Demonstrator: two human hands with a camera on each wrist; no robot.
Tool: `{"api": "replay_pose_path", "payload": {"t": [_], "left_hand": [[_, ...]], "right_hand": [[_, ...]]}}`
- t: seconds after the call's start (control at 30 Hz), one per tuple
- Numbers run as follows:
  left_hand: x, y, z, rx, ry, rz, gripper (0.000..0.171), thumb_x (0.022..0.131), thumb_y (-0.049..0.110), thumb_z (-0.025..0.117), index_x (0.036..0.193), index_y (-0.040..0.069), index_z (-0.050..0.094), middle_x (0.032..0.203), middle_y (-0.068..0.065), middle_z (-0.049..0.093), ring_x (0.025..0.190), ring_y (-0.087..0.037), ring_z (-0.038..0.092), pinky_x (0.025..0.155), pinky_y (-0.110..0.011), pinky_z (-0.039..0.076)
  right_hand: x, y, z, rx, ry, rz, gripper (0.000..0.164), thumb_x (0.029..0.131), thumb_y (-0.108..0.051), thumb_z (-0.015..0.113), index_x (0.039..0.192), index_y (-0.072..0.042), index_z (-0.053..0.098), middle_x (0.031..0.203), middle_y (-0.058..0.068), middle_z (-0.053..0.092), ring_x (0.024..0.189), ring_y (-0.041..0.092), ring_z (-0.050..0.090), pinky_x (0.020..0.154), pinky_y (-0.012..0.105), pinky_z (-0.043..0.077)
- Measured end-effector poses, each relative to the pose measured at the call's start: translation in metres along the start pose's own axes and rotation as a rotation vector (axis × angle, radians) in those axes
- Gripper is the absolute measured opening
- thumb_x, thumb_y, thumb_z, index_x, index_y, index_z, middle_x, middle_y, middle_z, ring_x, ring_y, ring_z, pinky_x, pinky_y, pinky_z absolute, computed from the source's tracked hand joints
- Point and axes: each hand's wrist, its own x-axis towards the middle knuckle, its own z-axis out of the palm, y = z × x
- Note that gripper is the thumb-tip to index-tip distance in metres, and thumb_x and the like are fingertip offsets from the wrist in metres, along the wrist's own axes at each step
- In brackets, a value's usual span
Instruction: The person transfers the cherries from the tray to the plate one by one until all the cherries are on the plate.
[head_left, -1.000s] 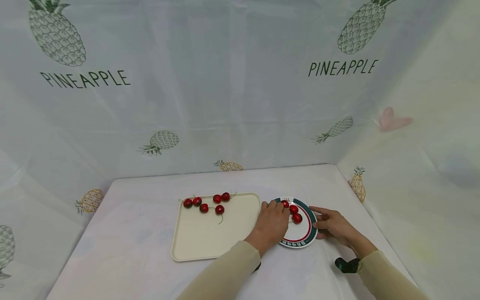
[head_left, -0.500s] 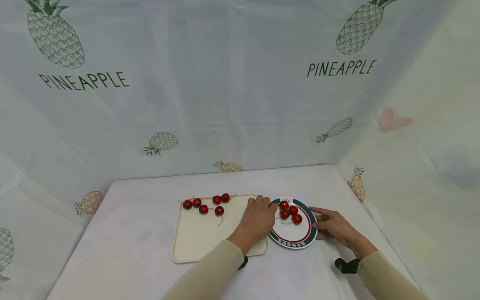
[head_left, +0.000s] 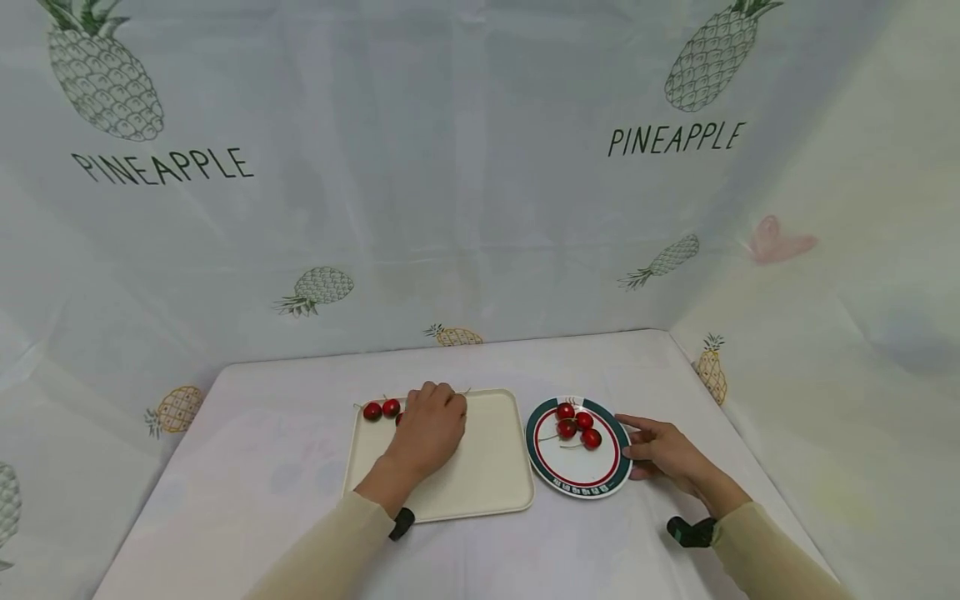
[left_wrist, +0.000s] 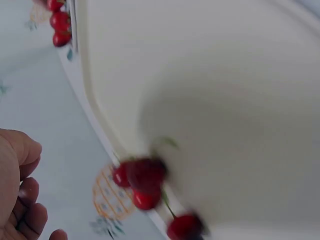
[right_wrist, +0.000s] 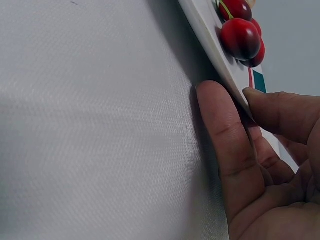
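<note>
Pale sleeves [head_left: 322, 546] lay nearest, with a dark device [head_left: 690, 532] at each wrist. The right hand [head_left: 667, 454] pinched the right edge of the plate [head_left: 581, 473], the thumb over the rim and a finger beneath it. On the plate, four cherries [head_left: 567, 428] sat close together towards the far side. The left hand [head_left: 426, 429] was over the tray [head_left: 491, 467], its fingers loosely bent, only a narrow space between them and the thumb, and the visible part of the grip held nothing. Past it, more cherries [head_left: 372, 411] lay along the tray's far edge, some hidden by that hand. Behind the table [head_left: 225, 500] hung a pineapple-printed cloth [head_left: 420, 208].
</note>
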Motion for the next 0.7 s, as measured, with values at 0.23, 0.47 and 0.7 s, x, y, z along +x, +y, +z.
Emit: {"api": "replay_pose_path", "payload": {"t": [0.23,0.47,0.7], "left_hand": [[-0.038,-0.061,-0.010,0.031,-0.010,-0.113,0.011,0.101,0.022,0.071,0.105,0.012,0.070,0.101,-0.005,0.062,0.096,-0.026,0.051,0.084,-0.044,0.044],[-0.063,-0.114,-0.017,0.067,-0.053,-0.209,0.016,0.100,0.020,0.072,0.110,0.008,0.069,0.105,-0.010,0.064,0.101,-0.033,0.055,0.086,-0.052,0.046],[-0.069,-0.144,-0.016,0.112,-0.081,-0.240,0.016,0.098,0.016,0.074,0.109,0.007,0.068,0.104,-0.013,0.064,0.103,-0.036,0.056,0.088,-0.055,0.046]], "right_hand": [[0.000,0.000,0.000,0.012,-0.005,0.001,0.071,0.098,-0.003,0.071,0.161,-0.007,0.040,0.134,0.025,0.061,0.088,0.026,0.072,0.075,0.040,0.064],[0.000,0.001,0.000,0.010,-0.003,-0.001,0.071,0.098,-0.004,0.071,0.162,-0.007,0.040,0.134,0.024,0.061,0.087,0.026,0.072,0.074,0.039,0.064],[0.000,0.001,0.000,0.002,0.012,0.004,0.070,0.097,-0.004,0.071,0.161,-0.008,0.042,0.133,0.025,0.060,0.087,0.026,0.072,0.074,0.040,0.064]]}}
